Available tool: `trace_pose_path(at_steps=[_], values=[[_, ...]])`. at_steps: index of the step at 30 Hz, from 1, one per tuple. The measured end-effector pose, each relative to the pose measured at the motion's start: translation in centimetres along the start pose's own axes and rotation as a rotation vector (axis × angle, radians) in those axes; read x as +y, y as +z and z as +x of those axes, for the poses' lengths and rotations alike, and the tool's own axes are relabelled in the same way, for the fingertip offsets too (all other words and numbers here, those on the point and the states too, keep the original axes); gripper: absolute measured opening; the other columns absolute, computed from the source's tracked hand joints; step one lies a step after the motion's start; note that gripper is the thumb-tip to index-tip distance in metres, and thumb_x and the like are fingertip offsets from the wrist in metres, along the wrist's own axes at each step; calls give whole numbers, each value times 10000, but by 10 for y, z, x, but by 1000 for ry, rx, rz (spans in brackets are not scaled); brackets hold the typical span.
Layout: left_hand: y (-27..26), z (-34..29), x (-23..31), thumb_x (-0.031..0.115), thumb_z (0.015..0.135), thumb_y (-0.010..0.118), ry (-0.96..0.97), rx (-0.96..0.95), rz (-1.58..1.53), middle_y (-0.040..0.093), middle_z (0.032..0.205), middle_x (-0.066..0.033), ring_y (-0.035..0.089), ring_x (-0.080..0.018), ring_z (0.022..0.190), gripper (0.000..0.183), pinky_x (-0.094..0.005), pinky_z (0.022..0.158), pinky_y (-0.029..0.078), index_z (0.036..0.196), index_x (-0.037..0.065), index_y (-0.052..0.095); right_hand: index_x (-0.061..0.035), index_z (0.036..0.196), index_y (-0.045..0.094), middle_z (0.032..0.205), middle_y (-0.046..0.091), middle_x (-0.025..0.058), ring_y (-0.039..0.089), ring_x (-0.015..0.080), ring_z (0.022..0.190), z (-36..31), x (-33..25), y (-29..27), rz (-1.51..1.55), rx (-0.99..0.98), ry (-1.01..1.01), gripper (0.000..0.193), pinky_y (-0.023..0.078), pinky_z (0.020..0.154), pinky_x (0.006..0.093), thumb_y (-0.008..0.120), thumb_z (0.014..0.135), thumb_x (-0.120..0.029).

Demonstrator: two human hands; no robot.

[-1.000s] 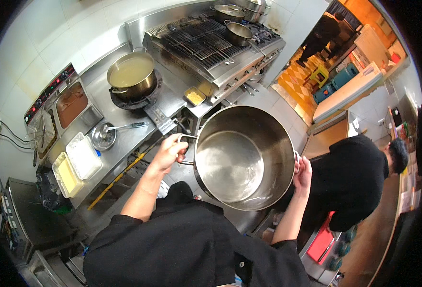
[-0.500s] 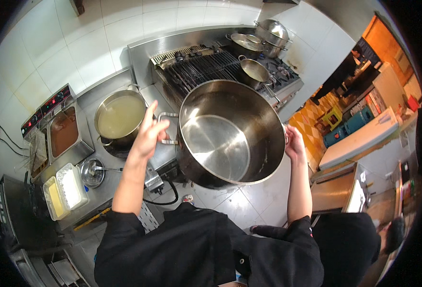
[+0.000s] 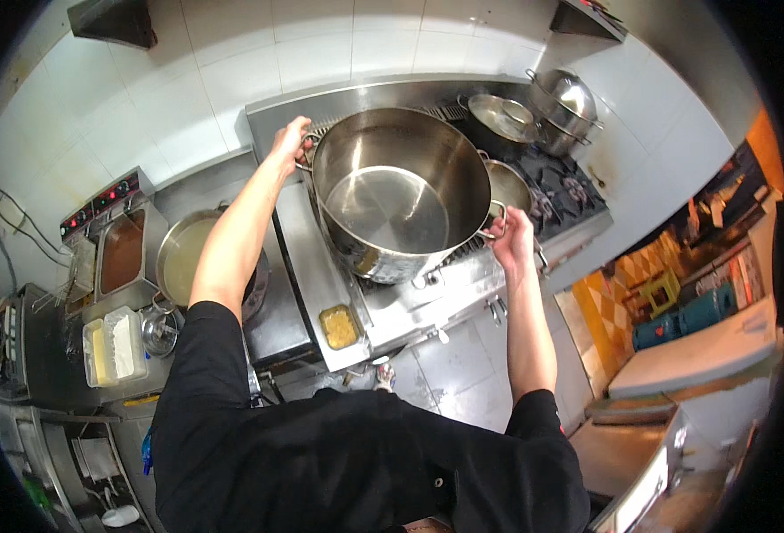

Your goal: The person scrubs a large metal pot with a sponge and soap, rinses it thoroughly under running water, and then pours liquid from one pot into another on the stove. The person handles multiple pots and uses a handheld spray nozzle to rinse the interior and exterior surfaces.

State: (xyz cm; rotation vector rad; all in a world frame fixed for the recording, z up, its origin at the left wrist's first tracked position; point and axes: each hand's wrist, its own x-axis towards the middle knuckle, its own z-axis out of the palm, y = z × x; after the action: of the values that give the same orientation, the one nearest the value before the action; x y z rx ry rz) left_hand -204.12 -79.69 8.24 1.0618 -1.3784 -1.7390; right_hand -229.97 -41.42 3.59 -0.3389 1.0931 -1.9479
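Observation:
A large steel stockpot [image 3: 459, 173] is held between my hands over the stove's grill, its mouth tilted toward me and its bare shiny bottom showing. My left hand [image 3: 291, 142] is closed round the loop handle on the pot's left side. On the lower right side, my right hand [image 3: 514, 238] grips the other handle. Close to my right hand, a smaller pan [image 3: 509, 185] sits on the stove, partly hidden behind the stockpot. I cannot tell whether the stockpot's base touches the grill.
The stove [image 3: 570, 226] also bears a lidded pan [image 3: 498, 120] and stacked steamer pots [image 3: 562, 107]. To the left stand a pot of pale liquid [image 3: 179, 258], a fryer with brown contents [image 3: 123, 253] and a white tub [image 3: 126, 342]. A small yellowish tray [image 3: 339, 327] lies at the stove's front.
The stockpot has moved forward from above the floor to over the grill. My left fingers, partly spread before, now wrap its handle. The view has shifted too.

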Motion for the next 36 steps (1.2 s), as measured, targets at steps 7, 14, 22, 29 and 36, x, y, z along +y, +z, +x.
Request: trace_pose_path(at_steps=[7, 14, 22, 29, 36], values=[[23, 46, -17, 469, 796, 499, -101, -36, 14, 439, 529, 31, 277, -83, 404, 385, -264, 428, 243, 698, 100, 550, -159, 880, 507, 669, 487, -31, 462, 107, 567, 51, 7, -14, 52, 74, 33, 132, 426, 696, 317, 589, 813, -238], [21, 66, -36, 586, 787, 498, -141, -123, 90, 541, 695, -6, 432, -106, 530, 532, -260, 487, 296, 929, 77, 551, -137, 986, 499, 754, 539, -16, 525, 118, 665, 65, 13, -29, 166, -44, 23, 177, 435, 705, 267, 569, 835, -197], [-24, -81, 6, 340, 884, 563, 450, -103, 459, 522, 1234, -160, 498, -201, 1130, 577, -317, 938, 385, 1331, 8, 408, -27, 1188, 504, 992, 622, 79, 599, 185, 878, -9, 17, -48, 44, 247, 33, 370, 479, 760, 302, 539, 873, -217], [-175, -310, -71, 301, 870, 548, 363, 485, -63, 597, 754, -88, 578, -166, 663, 367, -269, 622, 454, 1018, -33, 577, 35, 1075, 599, 707, 569, 27, 476, 91, 601, -100, 122, -44, -705, -29, 526, 268, 378, 549, 223, 562, 854, -112], [-307, -326, -160, 216, 884, 515, 127, 1134, -182, 545, 694, 13, 472, -61, 536, 167, -210, 468, 332, 877, 66, 587, -24, 1101, 608, 780, 566, -32, 479, 44, 703, -37, 221, 179, -905, -525, 205, 259, 402, 627, 197, 586, 887, -166]])
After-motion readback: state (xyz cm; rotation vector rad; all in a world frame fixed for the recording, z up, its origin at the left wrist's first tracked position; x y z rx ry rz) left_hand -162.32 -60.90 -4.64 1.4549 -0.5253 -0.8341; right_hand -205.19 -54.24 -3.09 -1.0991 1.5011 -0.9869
